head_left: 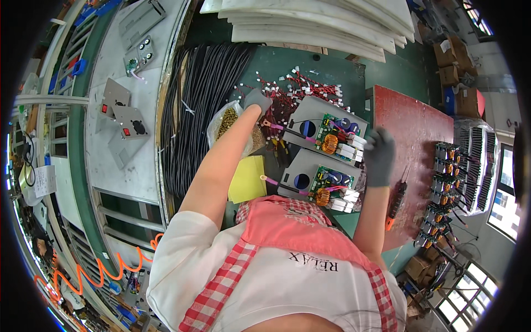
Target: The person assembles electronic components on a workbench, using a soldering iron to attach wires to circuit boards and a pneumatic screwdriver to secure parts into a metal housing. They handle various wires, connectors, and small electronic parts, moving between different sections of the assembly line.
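Note:
My left hand (258, 100), in a grey glove, is over the bench beside a clear bag (212, 133) of small brass-coloured parts. Red-and-black wires with white connectors (310, 87) lie just beyond it; its fingers are hidden. My right hand (380, 157), also gloved, is at the right end of the farther grey metal plate (312, 108). Its fingers are curled, and what they hold, if anything, is hidden. On that plate sits a green circuit board (331, 128) with a copper coil and white blocks. A similar plate (291, 176) with a second board (322, 178) lies nearer my body.
Black cables (193, 105) lie along the left, with a yellow pad (247, 178) near me. A screwdriver (397, 202) rests on the red board (412, 133). Several coil assemblies (440, 193) line the right. White panels (315, 22) are stacked at the back.

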Available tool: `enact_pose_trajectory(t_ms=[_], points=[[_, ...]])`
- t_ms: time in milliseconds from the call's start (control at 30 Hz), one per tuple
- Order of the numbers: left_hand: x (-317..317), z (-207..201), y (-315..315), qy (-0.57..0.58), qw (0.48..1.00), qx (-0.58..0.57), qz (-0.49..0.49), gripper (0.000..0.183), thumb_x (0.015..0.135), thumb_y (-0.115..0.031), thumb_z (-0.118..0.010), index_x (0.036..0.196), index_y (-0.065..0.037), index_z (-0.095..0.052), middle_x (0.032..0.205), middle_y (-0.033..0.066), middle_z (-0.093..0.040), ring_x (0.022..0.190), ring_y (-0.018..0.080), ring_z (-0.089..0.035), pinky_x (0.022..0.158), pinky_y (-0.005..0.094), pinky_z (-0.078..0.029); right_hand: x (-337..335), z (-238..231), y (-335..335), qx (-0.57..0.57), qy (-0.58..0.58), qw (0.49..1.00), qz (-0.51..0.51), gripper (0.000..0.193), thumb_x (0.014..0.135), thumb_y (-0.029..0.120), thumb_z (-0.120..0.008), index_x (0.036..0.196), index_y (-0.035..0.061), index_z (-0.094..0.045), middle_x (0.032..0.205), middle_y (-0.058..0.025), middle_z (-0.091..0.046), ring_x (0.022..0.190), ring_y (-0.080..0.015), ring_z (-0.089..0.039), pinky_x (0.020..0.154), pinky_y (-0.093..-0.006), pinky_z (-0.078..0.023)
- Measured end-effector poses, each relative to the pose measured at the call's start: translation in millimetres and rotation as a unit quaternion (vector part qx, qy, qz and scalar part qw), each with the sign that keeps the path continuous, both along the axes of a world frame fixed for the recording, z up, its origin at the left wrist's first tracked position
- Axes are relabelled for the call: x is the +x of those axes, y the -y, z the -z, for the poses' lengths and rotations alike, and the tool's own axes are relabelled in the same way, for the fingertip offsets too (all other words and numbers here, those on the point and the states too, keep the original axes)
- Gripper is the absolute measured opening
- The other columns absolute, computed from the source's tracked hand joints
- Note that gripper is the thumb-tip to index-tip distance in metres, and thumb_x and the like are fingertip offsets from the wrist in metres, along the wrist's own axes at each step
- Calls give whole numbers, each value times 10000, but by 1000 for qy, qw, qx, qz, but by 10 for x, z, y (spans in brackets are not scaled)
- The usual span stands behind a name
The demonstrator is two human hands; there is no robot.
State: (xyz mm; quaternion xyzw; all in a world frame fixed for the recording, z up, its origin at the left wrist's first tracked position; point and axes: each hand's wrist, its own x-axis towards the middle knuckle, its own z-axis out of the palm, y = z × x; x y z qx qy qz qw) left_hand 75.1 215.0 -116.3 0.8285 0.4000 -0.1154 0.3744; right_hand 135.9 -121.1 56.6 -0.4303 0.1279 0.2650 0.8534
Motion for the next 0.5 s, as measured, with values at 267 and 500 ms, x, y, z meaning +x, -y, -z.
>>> enact_pose_trajectory(t_ms=[267, 500], points=[[-161, 51, -226, 98, 978, -180, -39, 273, 821, -208, -641, 1011, -12, -654, 874, 142, -679, 785, 238, -650, 708, 350, -501, -122, 914, -1652, -355, 371, 755, -408, 390, 819, 227, -686, 1119, -2, -591, 954, -101, -660, 814, -178, -646, 766, -296, -516], [-472, -905, -99, 288, 905, -300, -88, 229, 861, -177, -636, 1029, -21, -646, 794, -1, -615, 611, 67, -501, 551, 225, -412, -282, 1063, -1981, -406, 388, 752, -346, 369, 803, 247, -716, 1076, 9, -643, 989, -95, -683, 851, -167, -648, 820, -301, -503]])
